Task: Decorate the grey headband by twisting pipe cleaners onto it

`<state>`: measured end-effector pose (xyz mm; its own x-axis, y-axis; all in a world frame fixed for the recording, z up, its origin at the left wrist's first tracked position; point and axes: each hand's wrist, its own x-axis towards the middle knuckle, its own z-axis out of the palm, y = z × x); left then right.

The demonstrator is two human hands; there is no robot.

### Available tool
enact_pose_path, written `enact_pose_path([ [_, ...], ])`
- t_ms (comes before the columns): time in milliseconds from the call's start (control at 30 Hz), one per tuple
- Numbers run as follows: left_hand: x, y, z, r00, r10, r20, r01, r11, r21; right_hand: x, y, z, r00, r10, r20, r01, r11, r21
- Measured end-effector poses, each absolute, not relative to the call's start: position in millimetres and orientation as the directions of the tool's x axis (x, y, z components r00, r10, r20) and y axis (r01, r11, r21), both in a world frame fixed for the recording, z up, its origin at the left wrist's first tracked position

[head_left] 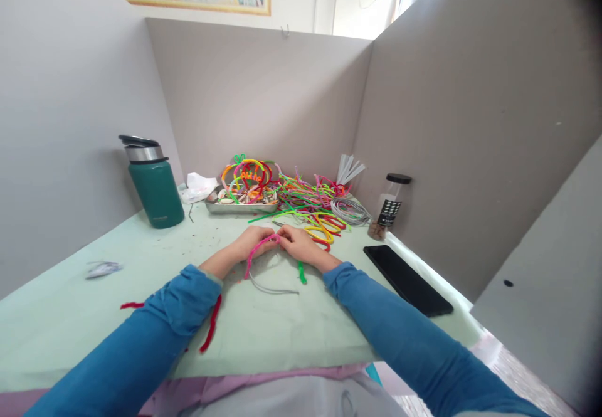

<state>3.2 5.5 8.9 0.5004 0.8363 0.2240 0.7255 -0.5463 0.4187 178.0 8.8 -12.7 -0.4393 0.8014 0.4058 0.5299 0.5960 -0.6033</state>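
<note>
Both hands meet over the middle of the table, fingers pinched together. Between them is a pink pipe cleaner [254, 251], its free end curving down toward me. My left hand [251, 241] grips it from the left, and my right hand [298, 244] pinches its upper end. A thin grey wire [270, 290] hangs below the fingers and curves to the right. On the cloth below my right hand lies a short green pipe cleaner piece [301, 273]. Red pipe cleaner [211, 324] sticks out by my left forearm. The fingertips partly hide how the pink piece is bent.
At the back stands a metal tray [242, 209] holding shaped pipe cleaner pieces. Beside it lie a heap of coloured pipe cleaners [308, 192] and a grey wire coil [350, 211]. A green bottle [157, 192], a jar [386, 207] and a black phone [407, 279] flank the work area.
</note>
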Motion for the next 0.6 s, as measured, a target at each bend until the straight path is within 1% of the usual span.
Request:
enact_pose_path([
  [333, 4.8, 3.4, 11.1, 0.486, 0.848, 0.213, 0.744, -0.529, 0.408, 178.1, 8.6, -12.2, -0.441, 0.802, 0.403, 0.534, 0.595, -0.601],
  [600, 5.9, 1.1, 13.6, 0.481, 0.854, 0.197, 0.719, -0.513, 0.468, 177.8, 7.9, -11.5, -0.433, 0.806, 0.403, 0.539, 0.59, -0.6],
])
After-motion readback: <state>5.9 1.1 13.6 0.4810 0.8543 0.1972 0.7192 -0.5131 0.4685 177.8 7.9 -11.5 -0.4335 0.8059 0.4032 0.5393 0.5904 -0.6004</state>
